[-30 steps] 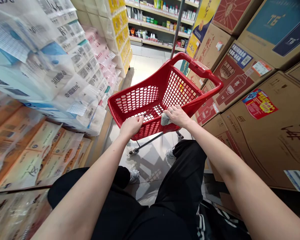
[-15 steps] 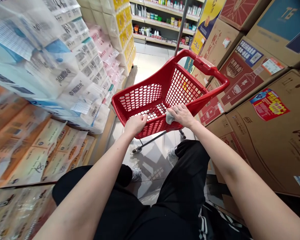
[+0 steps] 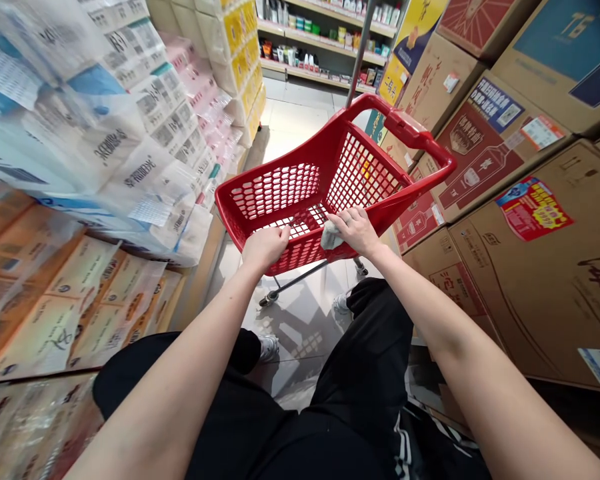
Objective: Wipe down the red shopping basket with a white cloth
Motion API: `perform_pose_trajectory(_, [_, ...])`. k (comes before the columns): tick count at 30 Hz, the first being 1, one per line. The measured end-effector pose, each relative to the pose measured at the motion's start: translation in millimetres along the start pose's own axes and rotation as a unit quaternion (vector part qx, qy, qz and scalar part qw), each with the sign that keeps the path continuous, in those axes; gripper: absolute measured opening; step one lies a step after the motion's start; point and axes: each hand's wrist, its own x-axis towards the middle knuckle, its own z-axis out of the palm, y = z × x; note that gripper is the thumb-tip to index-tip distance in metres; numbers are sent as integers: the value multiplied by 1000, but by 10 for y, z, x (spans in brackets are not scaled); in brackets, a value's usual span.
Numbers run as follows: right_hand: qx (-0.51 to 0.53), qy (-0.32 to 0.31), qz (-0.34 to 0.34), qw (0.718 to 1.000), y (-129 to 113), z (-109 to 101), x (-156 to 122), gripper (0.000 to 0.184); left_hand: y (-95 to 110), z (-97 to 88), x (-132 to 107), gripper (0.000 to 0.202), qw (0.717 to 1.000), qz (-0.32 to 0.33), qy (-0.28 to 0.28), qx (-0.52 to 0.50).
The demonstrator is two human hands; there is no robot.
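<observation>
A red plastic shopping cart [image 3: 280, 180] stands sideways in front of me, its handle to the right and its mesh basket showing no goods. My left hand [image 3: 267, 247] is closed around the near rim of the basket, close to its left end. Farther right along that same rim, my right hand [image 3: 356, 230] presses a crumpled pale grey cloth [image 3: 331, 235] against the edge. The cloth hangs partly down the outer side, and the fingers curl over the rim. A thin metal pole [image 3: 363, 53] rises behind the handle.
Wrapped tissue packs [image 3: 140, 160] are piled close on the left. Stacked cardboard cartons [image 3: 540, 267] crowd the right side. Ahead, shelves [image 3: 320, 47] hold bottles and tubes. A cart wheel [image 3: 269, 299] sits near my feet on the tiled floor [image 3: 295, 327].
My right hand and the cloth have slid slightly left along the rim. The cart and my left hand also appear a little farther left as the view shifts.
</observation>
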Motion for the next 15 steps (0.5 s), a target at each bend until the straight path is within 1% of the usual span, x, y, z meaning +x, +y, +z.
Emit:
perform_pose_trajectory(4, [16, -3, -18, 1000, -92, 13, 6, 48, -39, 1, -3, 65, 1000, 9, 2, 1])
perform_pose_trajectory(9, [-14, -10, -52, 999, 47, -47, -80, 51, -64, -5, -6, 65, 1000, 22, 0, -3])
perform_pose_trajectory(12, [-37, 2, -41, 998, 116, -48, -118, 52, -45, -9, -5, 66, 1000, 19, -1, -3])
perform_pose_trajectory(15, [-54, 11, -25, 998, 106, 8, -111, 49, -8, -19, -17, 66, 1000, 14, 0, -3])
